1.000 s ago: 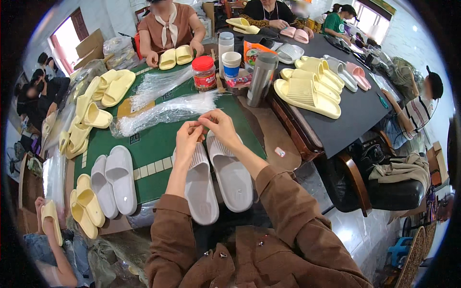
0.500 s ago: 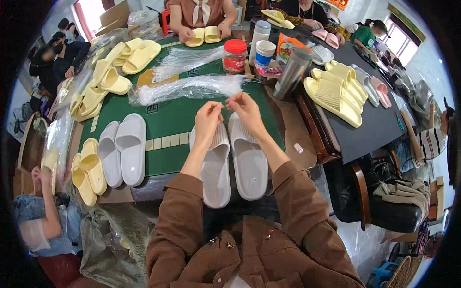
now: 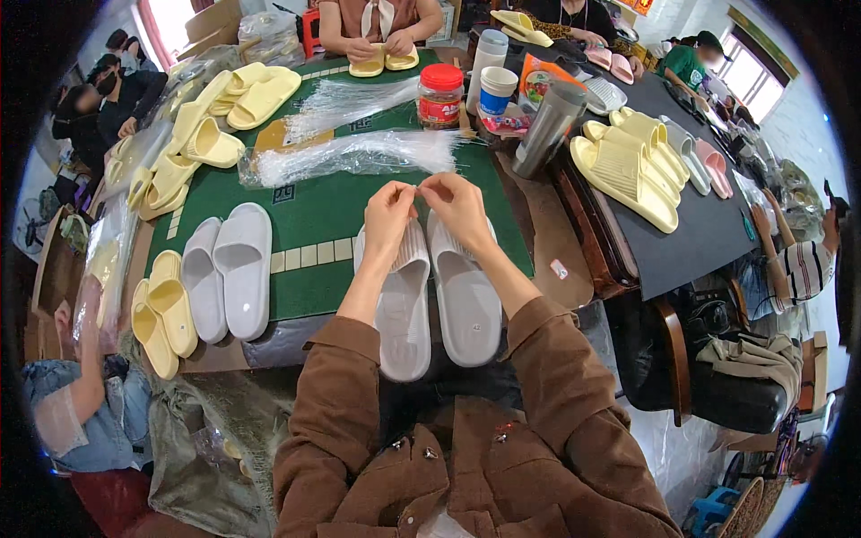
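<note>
My left hand (image 3: 388, 220) and my right hand (image 3: 456, 211) meet fingertip to fingertip above the toe ends of a pair of grey slippers. Both are closed in a pinch; whatever thin thing they may hold is too small to make out. Below the left wrist lies the left grey slipper (image 3: 403, 314), and beside it, slightly apart, the right grey slipper (image 3: 470, 314). Their straps are partly covered by my hands. Just beyond my fingers rests a bundle of thin clear plastic strands (image 3: 359, 161) in a plastic bag.
Another grey pair (image 3: 243, 278) and yellow slippers (image 3: 170, 300) stand to the left on the green table mat (image 3: 314, 300). A red-lidded jar (image 3: 440, 94), a cup (image 3: 496, 90) and a steel tumbler (image 3: 551, 128) stand at far right. Across the table, a co-worker handles yellow slippers (image 3: 368, 65).
My fingertips have come closer together, still above the grey slippers. Opposite, the co-worker's hands have moved inward over the yellow slippers. The view has shifted slightly.
</note>
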`<action>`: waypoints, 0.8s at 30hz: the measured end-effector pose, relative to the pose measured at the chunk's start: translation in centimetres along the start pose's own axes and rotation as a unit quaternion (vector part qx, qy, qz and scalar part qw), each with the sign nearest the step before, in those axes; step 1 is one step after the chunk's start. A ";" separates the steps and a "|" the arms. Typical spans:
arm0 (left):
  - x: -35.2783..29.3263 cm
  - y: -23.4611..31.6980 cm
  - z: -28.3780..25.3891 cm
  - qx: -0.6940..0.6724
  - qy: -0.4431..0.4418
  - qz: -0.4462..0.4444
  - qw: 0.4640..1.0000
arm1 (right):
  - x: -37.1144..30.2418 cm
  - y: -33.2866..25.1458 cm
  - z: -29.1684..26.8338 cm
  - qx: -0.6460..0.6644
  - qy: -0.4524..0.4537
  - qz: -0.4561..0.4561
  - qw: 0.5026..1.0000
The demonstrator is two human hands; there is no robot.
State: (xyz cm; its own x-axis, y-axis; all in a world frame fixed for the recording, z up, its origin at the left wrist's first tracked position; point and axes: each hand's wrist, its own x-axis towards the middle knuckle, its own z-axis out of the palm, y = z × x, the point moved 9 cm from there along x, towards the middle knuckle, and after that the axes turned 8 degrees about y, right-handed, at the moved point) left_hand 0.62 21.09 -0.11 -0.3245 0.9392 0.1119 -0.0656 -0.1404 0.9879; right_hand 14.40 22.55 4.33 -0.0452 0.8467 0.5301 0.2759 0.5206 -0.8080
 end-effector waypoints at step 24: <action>0.2 -0.5 1.0 -0.098 -0.120 -0.083 0.984 | -0.3 1.3 0.9 0.116 -0.031 0.087 0.989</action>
State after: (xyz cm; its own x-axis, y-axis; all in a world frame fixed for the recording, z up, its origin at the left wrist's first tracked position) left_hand 1.54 21.64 -0.51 -0.0638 0.9980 -0.0040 -0.2881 -0.0146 0.9575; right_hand 13.91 23.08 2.92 -0.0774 0.9270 0.3671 0.0580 0.3717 -0.9265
